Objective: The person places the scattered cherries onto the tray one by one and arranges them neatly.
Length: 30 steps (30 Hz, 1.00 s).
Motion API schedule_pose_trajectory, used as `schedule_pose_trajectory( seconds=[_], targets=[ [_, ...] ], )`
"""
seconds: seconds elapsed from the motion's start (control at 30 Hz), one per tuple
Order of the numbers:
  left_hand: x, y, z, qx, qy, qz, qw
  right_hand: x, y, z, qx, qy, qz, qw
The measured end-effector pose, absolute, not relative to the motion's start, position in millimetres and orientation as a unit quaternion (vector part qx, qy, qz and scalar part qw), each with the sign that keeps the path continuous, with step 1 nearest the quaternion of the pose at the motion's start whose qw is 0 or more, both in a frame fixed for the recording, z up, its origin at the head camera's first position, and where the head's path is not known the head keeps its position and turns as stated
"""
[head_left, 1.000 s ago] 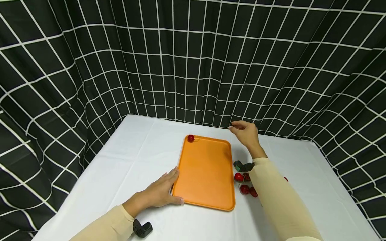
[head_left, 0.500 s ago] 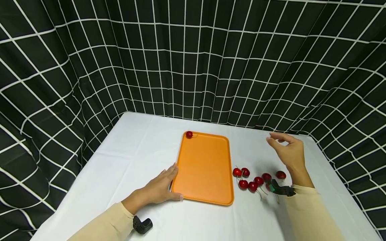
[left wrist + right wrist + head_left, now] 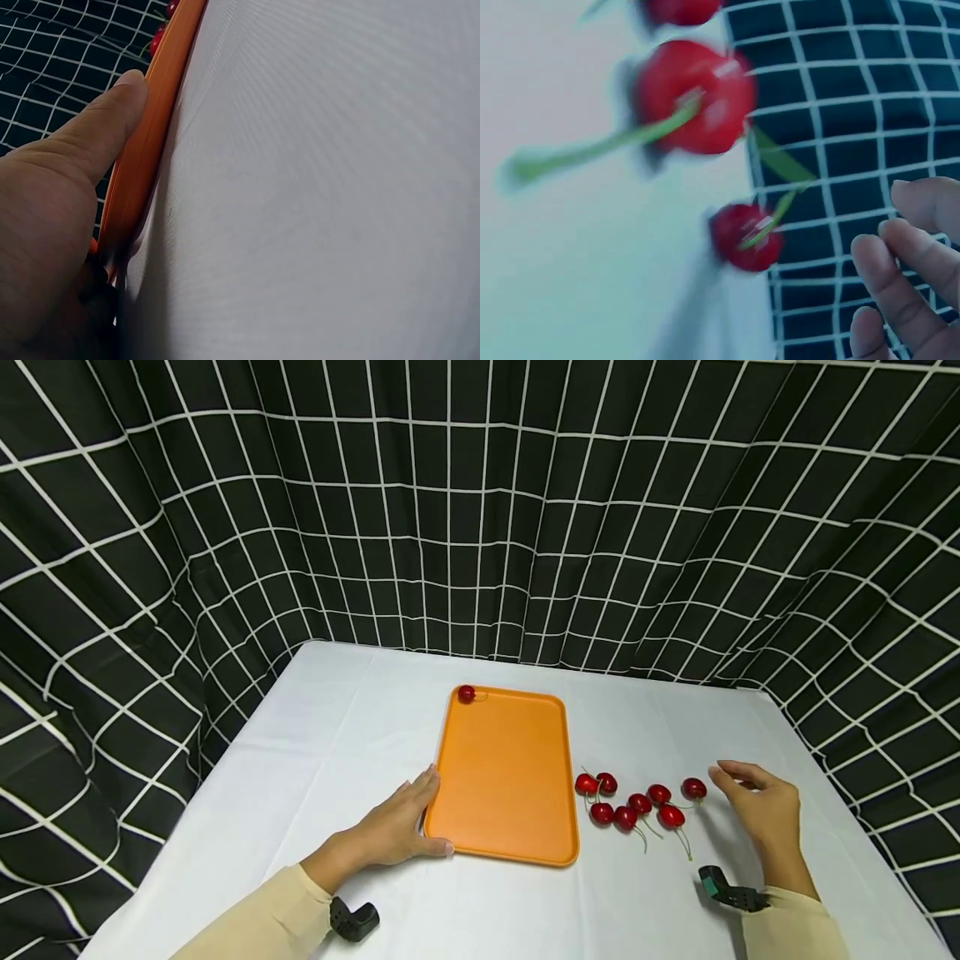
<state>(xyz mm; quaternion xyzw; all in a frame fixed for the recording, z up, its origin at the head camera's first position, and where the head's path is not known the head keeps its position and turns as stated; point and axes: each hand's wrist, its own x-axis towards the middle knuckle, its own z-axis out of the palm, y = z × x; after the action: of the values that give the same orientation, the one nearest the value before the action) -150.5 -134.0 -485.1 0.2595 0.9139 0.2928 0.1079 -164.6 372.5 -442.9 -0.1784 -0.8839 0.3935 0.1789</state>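
An orange tray lies on the white table, a single red cherry with its stem at the far left corner. Along the tray's left edge rests my left hand, its thumb at the near left corner. In the left wrist view the thumb lies against the orange rim. My right hand hovers at the right, holding nothing, fingers relaxed and slightly bent. Just left of it is the rightmost loose cherry. The right wrist view shows a blurred cherry and a smaller one apart from the fingertips.
Several stemmed cherries, including a front one, lie scattered between the tray and my right hand. A black wrist device is strapped under each forearm. A dark grid-patterned curtain surrounds the table at the back and sides.
My right hand has swung from above the tray's far right corner to the right and nearer, uncovering the loose cherries. My left hand has stayed on the tray's edge.
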Motion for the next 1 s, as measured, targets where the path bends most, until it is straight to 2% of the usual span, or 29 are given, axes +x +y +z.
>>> schedule_pose_trajectory(
  seconds=[0.07,0.3,0.43,0.73,1.0],
  targets=[
    [-151,-134,-485,0.258,0.915,0.289,0.109,-161,377,-453,-0.182,-0.897,0.367,0.166],
    [-150,-133,-484,0.256,0.916,0.285,0.116,-156,388,-469,-0.19,-0.931,0.311,0.036],
    [-150,-132,-483,0.256,0.916,0.286,0.118,-160,387,-471,-0.182,-0.937,0.299,0.006],
    [-150,-132,-482,0.254,0.917,0.286,0.115,-164,384,-471,-0.162,-0.949,0.272,-0.006],
    [-149,-131,-483,0.252,0.917,0.288,0.118,-166,385,-472,-0.135,-0.951,0.276,0.02]
  ],
)
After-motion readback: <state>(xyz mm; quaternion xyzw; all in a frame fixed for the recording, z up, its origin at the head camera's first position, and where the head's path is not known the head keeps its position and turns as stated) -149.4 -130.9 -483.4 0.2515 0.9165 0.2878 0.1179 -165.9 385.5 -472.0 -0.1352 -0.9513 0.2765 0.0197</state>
